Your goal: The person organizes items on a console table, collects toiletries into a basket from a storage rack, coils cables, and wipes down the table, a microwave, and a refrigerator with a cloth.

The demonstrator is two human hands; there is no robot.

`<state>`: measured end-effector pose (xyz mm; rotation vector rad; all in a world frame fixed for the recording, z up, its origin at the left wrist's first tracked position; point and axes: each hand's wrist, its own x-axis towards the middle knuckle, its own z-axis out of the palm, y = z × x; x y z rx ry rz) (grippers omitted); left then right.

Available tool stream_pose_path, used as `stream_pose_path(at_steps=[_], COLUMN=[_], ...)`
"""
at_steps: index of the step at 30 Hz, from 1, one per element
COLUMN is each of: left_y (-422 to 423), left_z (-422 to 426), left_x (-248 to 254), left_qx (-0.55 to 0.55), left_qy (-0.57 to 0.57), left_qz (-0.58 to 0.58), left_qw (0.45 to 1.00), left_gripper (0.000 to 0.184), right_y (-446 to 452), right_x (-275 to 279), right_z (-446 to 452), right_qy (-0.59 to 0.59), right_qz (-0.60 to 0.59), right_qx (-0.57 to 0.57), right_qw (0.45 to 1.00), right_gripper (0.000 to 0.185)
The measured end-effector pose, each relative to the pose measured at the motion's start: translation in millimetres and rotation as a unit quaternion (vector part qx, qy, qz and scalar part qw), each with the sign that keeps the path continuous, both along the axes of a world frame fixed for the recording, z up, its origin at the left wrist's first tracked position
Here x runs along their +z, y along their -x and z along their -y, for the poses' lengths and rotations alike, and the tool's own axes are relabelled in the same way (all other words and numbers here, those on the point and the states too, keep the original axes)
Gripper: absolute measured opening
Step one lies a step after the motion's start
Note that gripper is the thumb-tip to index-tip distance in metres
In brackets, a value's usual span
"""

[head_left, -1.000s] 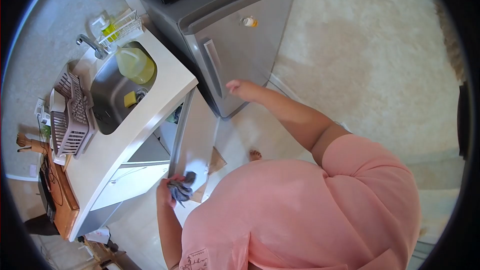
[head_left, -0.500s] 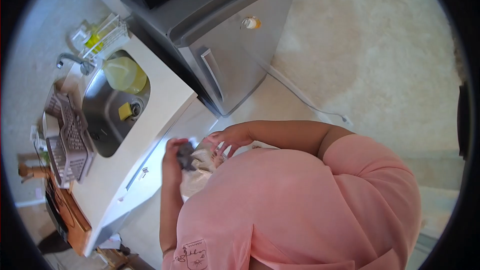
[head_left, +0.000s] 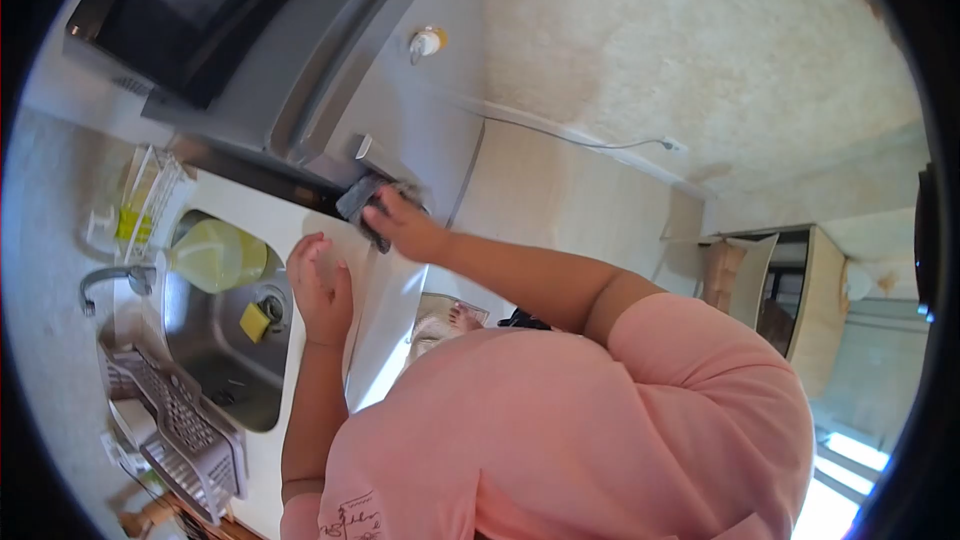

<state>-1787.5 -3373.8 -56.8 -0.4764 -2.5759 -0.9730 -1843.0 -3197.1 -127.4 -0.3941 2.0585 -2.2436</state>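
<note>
Grey cloth (head_left: 358,198), one, in one of two hands (head_left: 410,230), one refrigerator (head_left: 395,100).

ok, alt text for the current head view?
A person's right hand holds a gray cloth at the fridge door, by the handle; the left hand is open over the counter. The sink alongside holds a jug of yellowish liquid and a yellow sponge.

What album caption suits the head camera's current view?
Right hand holding a grey cloth at the fridge door, left hand open near the sink.
</note>
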Motion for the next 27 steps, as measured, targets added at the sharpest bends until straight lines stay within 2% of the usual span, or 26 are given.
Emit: stream_pose_path(at_steps=[1, 2, 4, 5, 7, 8, 10, 12, 14, 15, 16, 17, 19, 20, 21, 22, 26, 27], left_y=[0.7, -0.9, 0.0, 2.0, 6.1, 7.8, 10.5, 12.4, 9.3, 10.5, 12.1, 12.8, 14.0, 13.8, 13.4, 13.4, 12.4, 12.9], left_z=[-0.3, -1.0, -2.0, -3.3, -3.6, -3.0, -2.7, -3.8, -1.4, -1.5, -2.9, -3.1, -1.8, -1.2, -1.3, -1.7, -2.4, -2.1], left_x=[-2.6, -5.9, -9.3, -10.4, -9.4, -10.0, -12.2, -11.9, -10.9, -10.2, -9.7, -9.5, -10.3, -10.3, -10.7, -11.0, -9.0, -9.4], left_qx=[-0.012, -0.007, -0.008, -0.015, -0.033, -0.039, -0.047, -0.055, -0.056, -0.062, -0.067, -0.068, -0.070, -0.069, -0.071, -0.072, -0.073, -0.076], left_qy=[0.005, 0.022, 0.031, 0.033, 0.022, 0.027, 0.033, 0.024, 0.015, 0.032, 0.048, 0.045, 0.044, 0.042, 0.046, 0.051, 0.057, 0.052], left_qz=[0.003, 0.020, 0.034, 0.035, 0.019, 0.019, 0.025, 0.031, 0.037, 0.035, 0.032, 0.030, 0.045, 0.045, 0.040, 0.035, 0.042, 0.043], left_qw=[1.000, 1.000, 0.999, 0.999, 0.999, 0.999, 0.998, 0.998, 0.998, 0.997, 0.996, 0.996, 0.996, 0.996, 0.996, 0.996, 0.995, 0.995], left_gripper=[0.035, 0.034, 0.033, 0.033, 0.030, 0.030, 0.028, 0.027, 0.026, 0.025, 0.025, 0.025, 0.024, 0.024, 0.024, 0.024, 0.024, 0.024], right_y=[-1.1, -1.0, 4.2, 5.2, 7.1, 11.8, 22.0, 20.6, 16.8, 17.9, 20.0, 21.4, 24.3, 23.2, 20.5, 17.8, 6.8, -0.8], right_x=[-5.3, -11.1, -35.0, -49.3, -79.7, -115.6, -191.3, -203.4, -182.1, -135.9, -105.6, -103.0, -101.5, -100.8, -95.6, -84.2, -4.6, 13.1], right_z=[13.5, 25.6, 37.8, 38.4, 46.2, 56.8, 78.4, 72.0, 54.6, 29.2, 12.8, 10.2, 9.7, 16.3, 26.0, 29.1, 17.4, 4.8], right_qy=[-0.062, -0.056, -0.018, -0.016, -0.007, -0.002, 0.061, 0.049, 0.038, 0.135, 0.222, 0.221, 0.180, 0.177, 0.212, 0.245, 0.182, 0.139], right_qz=[-0.025, -0.020, 0.031, 0.033, 0.129, 0.130, 0.132, 0.131, 0.130, 0.346, 0.537, 0.535, 0.452, 0.452, 0.395, 0.335, 0.326, 0.213], right_qx=[-0.046, -0.058, -0.173, -0.180, -0.212, -0.217, -0.371, -0.359, -0.340, -0.257, -0.159, -0.161, -0.090, -0.090, -0.101, -0.110, -0.119, -0.066], right_qw=[0.997, 0.997, 0.984, 0.983, 0.969, 0.967, 0.917, 0.923, 0.931, 0.892, 0.798, 0.799, 0.869, 0.870, 0.888, 0.903, 0.920, 0.965], right_gripper=[0.028, 0.028, 0.031, 0.031, 0.030, 0.030, 0.029, 0.027, 0.026, 0.026, 0.027, 0.027, 0.031, 0.031, 0.031, 0.032, 0.028, 0.025])
